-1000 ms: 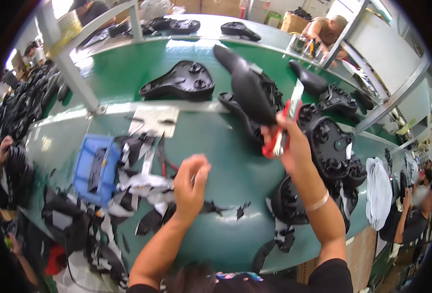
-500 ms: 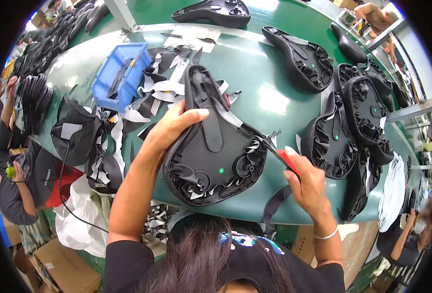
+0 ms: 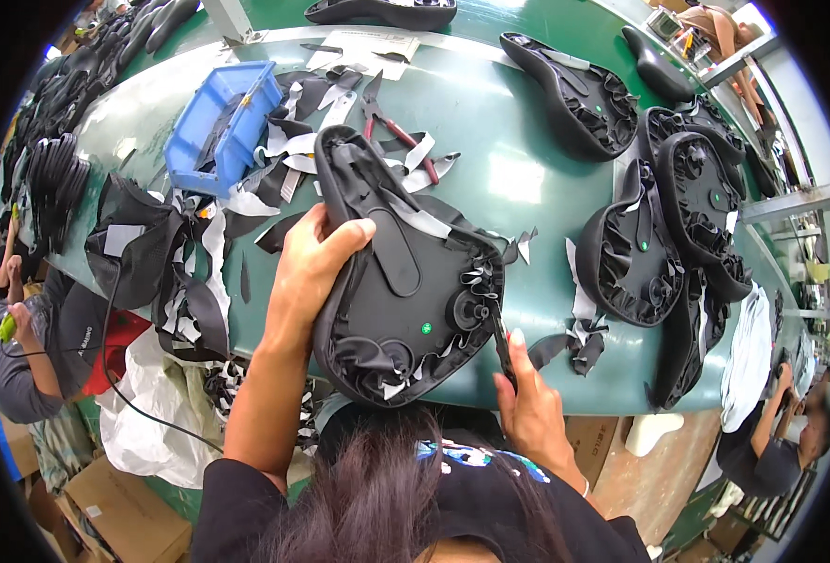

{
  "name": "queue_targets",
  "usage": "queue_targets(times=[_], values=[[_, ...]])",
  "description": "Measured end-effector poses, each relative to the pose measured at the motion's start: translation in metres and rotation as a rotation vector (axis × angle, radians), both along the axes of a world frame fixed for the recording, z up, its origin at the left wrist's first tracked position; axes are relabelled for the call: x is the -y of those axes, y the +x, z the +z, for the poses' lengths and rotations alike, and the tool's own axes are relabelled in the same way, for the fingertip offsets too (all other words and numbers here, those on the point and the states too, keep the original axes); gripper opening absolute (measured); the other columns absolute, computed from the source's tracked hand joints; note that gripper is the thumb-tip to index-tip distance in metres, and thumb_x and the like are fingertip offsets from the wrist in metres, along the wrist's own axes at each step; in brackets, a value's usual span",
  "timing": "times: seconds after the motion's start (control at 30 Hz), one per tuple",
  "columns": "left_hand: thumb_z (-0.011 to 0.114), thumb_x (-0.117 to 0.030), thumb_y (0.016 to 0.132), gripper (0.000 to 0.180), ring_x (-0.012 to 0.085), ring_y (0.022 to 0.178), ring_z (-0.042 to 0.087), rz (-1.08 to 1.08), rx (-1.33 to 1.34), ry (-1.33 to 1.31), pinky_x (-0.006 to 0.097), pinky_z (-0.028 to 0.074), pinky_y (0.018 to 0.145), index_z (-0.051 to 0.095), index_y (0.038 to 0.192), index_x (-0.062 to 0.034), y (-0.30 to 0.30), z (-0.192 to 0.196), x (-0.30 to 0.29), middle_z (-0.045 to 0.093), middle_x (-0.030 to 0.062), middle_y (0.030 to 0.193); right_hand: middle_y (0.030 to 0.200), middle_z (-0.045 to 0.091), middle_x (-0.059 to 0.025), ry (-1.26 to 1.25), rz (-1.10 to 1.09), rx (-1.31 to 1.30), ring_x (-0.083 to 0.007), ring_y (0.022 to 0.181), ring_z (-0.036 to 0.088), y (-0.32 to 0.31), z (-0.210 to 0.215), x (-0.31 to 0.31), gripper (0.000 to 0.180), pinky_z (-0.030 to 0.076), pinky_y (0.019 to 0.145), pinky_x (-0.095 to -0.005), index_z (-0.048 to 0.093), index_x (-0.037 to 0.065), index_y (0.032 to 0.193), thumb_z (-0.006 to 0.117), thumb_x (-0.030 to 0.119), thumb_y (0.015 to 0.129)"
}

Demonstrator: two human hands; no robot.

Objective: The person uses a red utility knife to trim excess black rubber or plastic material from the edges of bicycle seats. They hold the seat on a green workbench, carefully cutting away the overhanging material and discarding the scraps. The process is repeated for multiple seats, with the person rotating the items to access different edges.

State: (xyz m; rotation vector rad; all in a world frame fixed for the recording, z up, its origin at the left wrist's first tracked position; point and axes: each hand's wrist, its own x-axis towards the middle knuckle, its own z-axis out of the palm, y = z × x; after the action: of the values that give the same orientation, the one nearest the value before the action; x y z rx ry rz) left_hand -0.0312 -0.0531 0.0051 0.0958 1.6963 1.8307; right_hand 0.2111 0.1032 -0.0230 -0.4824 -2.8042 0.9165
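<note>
Looks like you're mid-trim on the black upside-down bicycle saddle, propped at the near edge of the green table. Your left hand is wrapped around its left rim, fingers curled tight. Your right hand is closed on a slim dark tool, tip touching the saddle's right edge. Next I'd steady the saddle and work along that puckered cover.

A green worktable fills the view, glossy under overhead light. Below its near edge sit cardboard boxes on what looks like a brown floor; metal framing stands right.
</note>
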Motion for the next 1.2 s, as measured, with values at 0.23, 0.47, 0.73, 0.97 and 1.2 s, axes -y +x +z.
queue_targets(times=[0.23,0.47,0.73,0.97,1.2], values=[[0.064,-0.022,0.079,0.044,0.0142,0.088,0.056,0.11,-0.033,0.078,0.028,0.047,0.082,0.052,0.112,0.0037,0.027,-0.008,0.022,0.057,0.0083,0.097,0.123,0.057,-0.0226,-0.274,0.005,-0.414,-0.0317,0.102,0.065,-0.062,0.025,-0.031,0.056,0.052,0.081,-0.037,0.044,-0.001,0.132,0.067,0.001,0.081],[0.074,-0.018,0.073,0.064,0.0242,0.102,0.048,0.427,-0.607,-0.487,0.038,0.042,0.089,0.039,0.124,0.0002,0.047,-0.055,0.052,0.052,0.011,0.102,0.086,0.058,-0.0031,-0.58,-0.151,-0.342,-0.0076,0.062,0.054,-0.103,0.026,-0.077,0.047,0.047,0.053,-0.0212,0.048,0.004,0.128,0.06,0.002,0.082],[0.066,-0.027,0.08,0.022,0.0254,0.08,0.052,-0.412,-1.4,-0.596,0.038,0.037,0.075,0.058,0.082,-0.0063,0.038,0.0,-0.043,0.056,0.0072,0.077,0.094,0.064,-0.0078,-0.473,0.02,-0.261,-0.0137,0.081,0.062,-0.082,0.045,-0.037,0.055,0.05,0.074,-0.0273,0.045,0.002,0.13,0.068,0.007,0.081],[0.054,-0.021,0.085,0.026,0.0201,0.058,0.047,-0.505,-0.667,-0.162,0.032,0.036,0.066,0.055,0.071,0.0008,0.017,0.004,-0.031,0.052,0.0112,0.06,0.083,0.064,-0.0063,0.122,0.272,-0.172,-0.0212,0.062,0.061,-0.039,0.03,-0.07,0.055,0.05,0.057,-0.0299,0.05,0.011,0.133,0.069,0.01,0.081],[0.053,-0.021,0.089,0.029,0.0135,0.06,0.043,0.176,-0.197,0.374,0.028,0.036,0.062,0.055,0.068,-0.0013,0.014,0.013,-0.034,0.051,0.0032,0.064,0.065,0.05,-0.0082,0.33,0.265,0.076,-0.0242,0.047,0.055,-0.025,0.037,-0.031,0.057,0.041,0.042,-0.0375,0.047,0.019,0.136,0.067,0.016,0.082]])
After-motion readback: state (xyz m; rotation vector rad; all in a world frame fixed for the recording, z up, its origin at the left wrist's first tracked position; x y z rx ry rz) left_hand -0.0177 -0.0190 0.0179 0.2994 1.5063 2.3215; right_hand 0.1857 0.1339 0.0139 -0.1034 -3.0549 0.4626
